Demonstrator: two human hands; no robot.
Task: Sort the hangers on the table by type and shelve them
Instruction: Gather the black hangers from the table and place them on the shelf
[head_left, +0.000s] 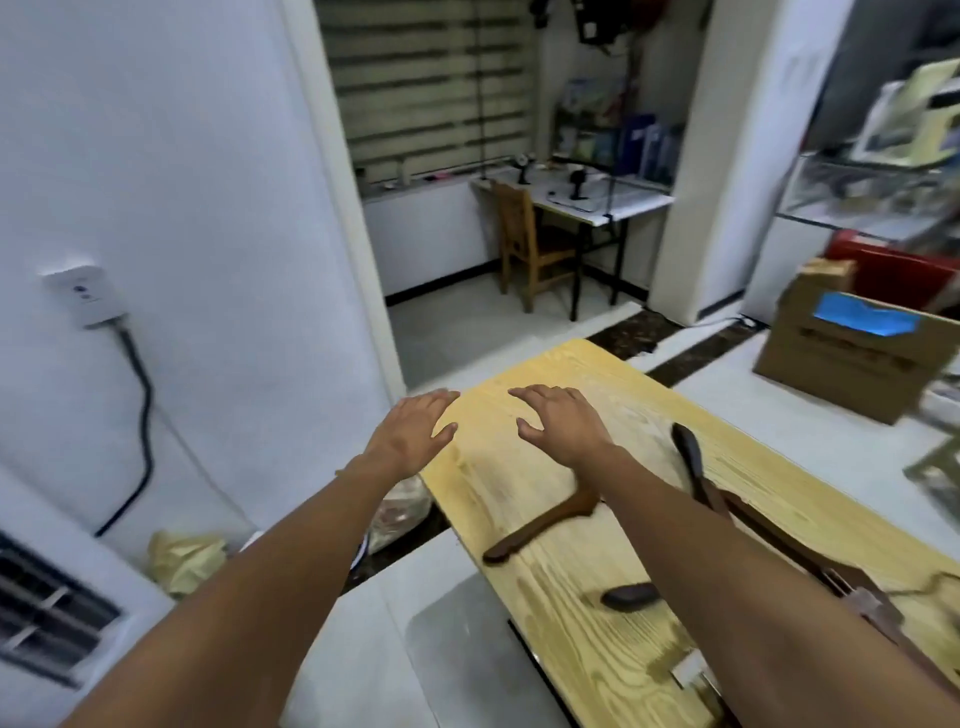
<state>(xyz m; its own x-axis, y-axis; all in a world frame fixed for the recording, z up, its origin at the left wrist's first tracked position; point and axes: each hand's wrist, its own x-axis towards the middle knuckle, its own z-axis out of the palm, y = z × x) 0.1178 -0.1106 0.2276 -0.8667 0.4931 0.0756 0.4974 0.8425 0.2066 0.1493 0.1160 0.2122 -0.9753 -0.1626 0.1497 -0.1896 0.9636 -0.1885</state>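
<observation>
Dark brown wooden hangers lie on the pale wooden table (613, 374). One hanger (540, 530) passes under my right forearm, a second hanger (688, 452) lies to the right of that arm, and the tip of a third hanger (631, 595) shows near the front. My left hand (415, 431) hovers at the table's far left corner with straight fingers, holding nothing. My right hand (561, 421) hovers flat over the tabletop beyond the hangers, empty too. The hangers' hooks and right ends are mostly hidden by my right arm.
A white wall with a socket and cable (140, 415) stands to the left. On the floor by the table's left side are bags (400, 514). A cardboard box (852, 353) sits at the right. Beyond the table are a wooden chair (530, 244) and a desk (597, 202).
</observation>
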